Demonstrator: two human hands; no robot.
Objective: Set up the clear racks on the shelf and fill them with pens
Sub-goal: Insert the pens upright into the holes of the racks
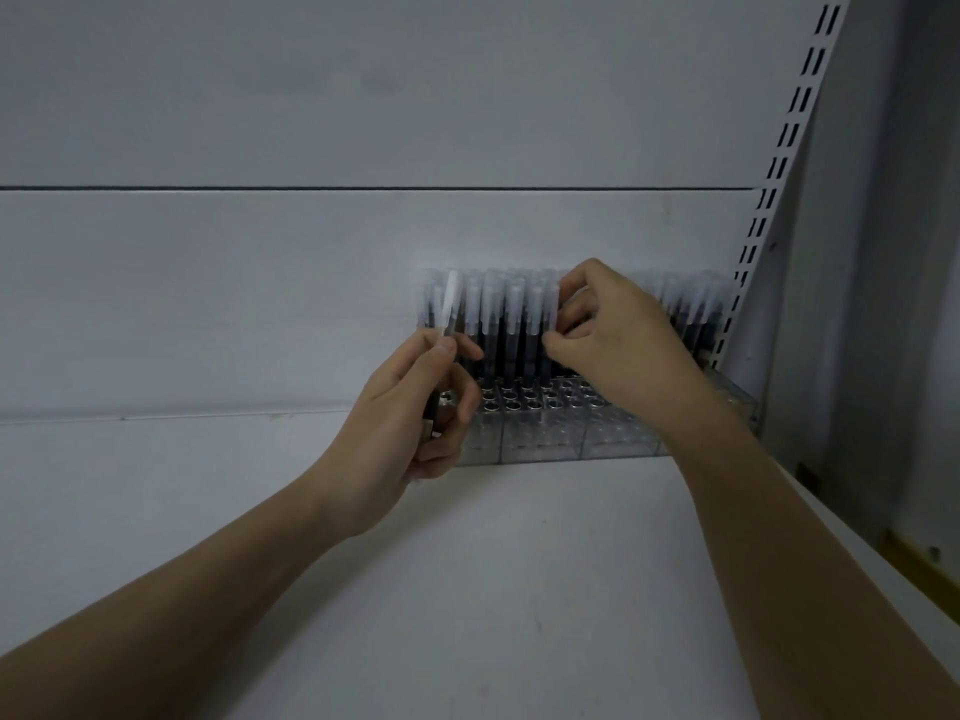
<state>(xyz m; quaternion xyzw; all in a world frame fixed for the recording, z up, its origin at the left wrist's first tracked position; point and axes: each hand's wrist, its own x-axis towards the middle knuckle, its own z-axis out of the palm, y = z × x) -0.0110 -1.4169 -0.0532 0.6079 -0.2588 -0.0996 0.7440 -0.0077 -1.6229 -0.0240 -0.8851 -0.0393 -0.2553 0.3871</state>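
Pinching pen (549, 309) in rack (550, 433): right hand (618, 345); left hand (410, 428) raised.

Two bare forearms enter from the lower left and lower right of the frame, with no sleeves in view. The left hand (400, 433) and right hand (618, 345) wear no gloves, rings or watch.

The picture is dim and grey-blue, evenly lit with no glare and only faint, soft shadows under the forearms on the white shelf (519, 589). Detail is soft throughout, and the frosted pen caps (498, 298) smear together. Wide-angle distortion leans the slotted upright (779, 174) near the right edge.
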